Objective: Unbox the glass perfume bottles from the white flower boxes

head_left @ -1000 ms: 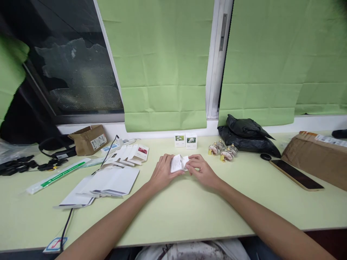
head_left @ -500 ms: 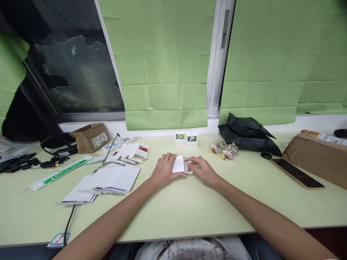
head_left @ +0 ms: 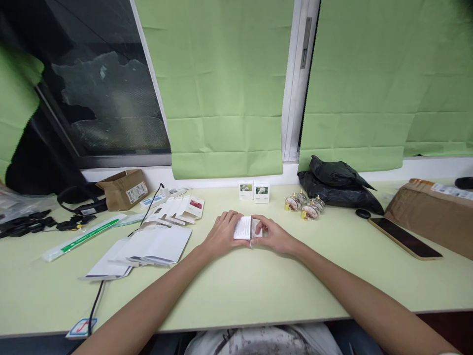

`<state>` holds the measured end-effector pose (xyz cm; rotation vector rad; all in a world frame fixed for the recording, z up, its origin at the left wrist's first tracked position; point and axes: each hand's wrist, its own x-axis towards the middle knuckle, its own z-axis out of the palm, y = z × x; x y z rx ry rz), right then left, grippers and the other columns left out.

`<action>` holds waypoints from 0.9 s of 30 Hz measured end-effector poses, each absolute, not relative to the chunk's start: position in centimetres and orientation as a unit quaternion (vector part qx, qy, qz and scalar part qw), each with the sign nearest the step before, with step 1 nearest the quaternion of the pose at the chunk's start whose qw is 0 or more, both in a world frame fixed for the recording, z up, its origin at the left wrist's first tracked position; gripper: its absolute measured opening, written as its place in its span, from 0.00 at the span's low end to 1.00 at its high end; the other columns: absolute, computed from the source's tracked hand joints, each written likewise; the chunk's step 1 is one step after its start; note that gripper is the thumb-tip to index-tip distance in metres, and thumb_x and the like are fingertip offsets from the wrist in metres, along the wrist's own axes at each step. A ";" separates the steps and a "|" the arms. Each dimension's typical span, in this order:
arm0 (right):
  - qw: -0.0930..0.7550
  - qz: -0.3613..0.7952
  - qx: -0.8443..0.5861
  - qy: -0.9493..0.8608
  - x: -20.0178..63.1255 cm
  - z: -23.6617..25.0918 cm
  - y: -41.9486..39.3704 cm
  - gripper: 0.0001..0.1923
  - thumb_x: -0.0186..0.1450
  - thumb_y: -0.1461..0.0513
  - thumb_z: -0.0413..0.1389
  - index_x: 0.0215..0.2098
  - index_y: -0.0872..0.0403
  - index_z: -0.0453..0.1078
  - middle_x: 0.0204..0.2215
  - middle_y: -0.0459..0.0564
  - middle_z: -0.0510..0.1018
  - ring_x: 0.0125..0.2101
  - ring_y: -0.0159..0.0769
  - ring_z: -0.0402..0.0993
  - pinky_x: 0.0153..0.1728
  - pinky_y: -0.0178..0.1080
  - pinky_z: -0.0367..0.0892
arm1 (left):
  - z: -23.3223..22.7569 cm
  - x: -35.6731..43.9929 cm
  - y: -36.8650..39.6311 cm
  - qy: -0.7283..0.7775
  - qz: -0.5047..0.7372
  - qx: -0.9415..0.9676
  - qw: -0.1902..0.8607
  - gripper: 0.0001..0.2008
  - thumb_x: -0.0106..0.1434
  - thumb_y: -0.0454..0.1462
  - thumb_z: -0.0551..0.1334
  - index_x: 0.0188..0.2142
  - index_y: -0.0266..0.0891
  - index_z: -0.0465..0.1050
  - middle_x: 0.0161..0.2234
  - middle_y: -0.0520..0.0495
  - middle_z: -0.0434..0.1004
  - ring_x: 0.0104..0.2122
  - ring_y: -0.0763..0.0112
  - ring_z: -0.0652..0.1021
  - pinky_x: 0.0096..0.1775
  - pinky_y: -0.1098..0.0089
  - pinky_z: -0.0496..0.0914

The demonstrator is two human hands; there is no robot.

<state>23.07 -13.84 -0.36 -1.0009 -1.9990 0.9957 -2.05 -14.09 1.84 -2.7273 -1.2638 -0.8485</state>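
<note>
A small white carton [head_left: 244, 228] with printed text on its upper face sits between my two hands at the middle of the pale green table [head_left: 236, 291]. My left hand [head_left: 221, 234] grips its left side with fingers curled over the top. My right hand [head_left: 271, 233] holds its right end, fingers pressed on the end flap. Just behind them, two small white boxes with flower pictures [head_left: 254, 191] stand upright side by side.
Flat white carton blanks [head_left: 148, 246] lie left of my hands, with more fanned behind [head_left: 181, 208]. Small gold-capped jars [head_left: 303, 206], a black bag [head_left: 338, 185], a phone [head_left: 404, 237] and a brown parcel [head_left: 430, 212] lie right. A cardboard box [head_left: 123, 187] and black cable [head_left: 96, 296] are left.
The carton has been lowered toward the table and squared up, and my right hand has closed in against its right end, where a loose flap stuck out before.
</note>
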 end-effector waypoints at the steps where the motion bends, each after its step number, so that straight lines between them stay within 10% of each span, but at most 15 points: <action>1: 0.335 0.369 -0.393 -0.773 23.1 -0.3 -13.9 0.45 0.57 0.48 0.70 0.69 0.46 0.62 0.43 0.48 0.76 0.44 0.42 0.68 0.49 0.44 0.65 | 1.9 -2.1 -14.1 -0.402 -0.268 -0.875 0.003 0.38 0.57 0.62 0.69 0.59 0.45 0.66 0.54 0.40 0.69 0.51 0.49 0.70 0.51 0.52 0.66; 27: 0.378 0.413 -0.438 -0.703 22.4 -1.4 -12.4 0.14 0.67 0.56 0.56 0.50 0.53 0.69 0.26 0.42 0.76 0.25 0.33 0.71 0.27 0.34 0.62 | 1.7 -1.8 -14.1 -0.361 -0.283 -0.888 -0.020 0.38 0.58 0.58 0.71 0.62 0.46 0.67 0.56 0.40 0.68 0.55 0.50 0.70 0.55 0.52 0.68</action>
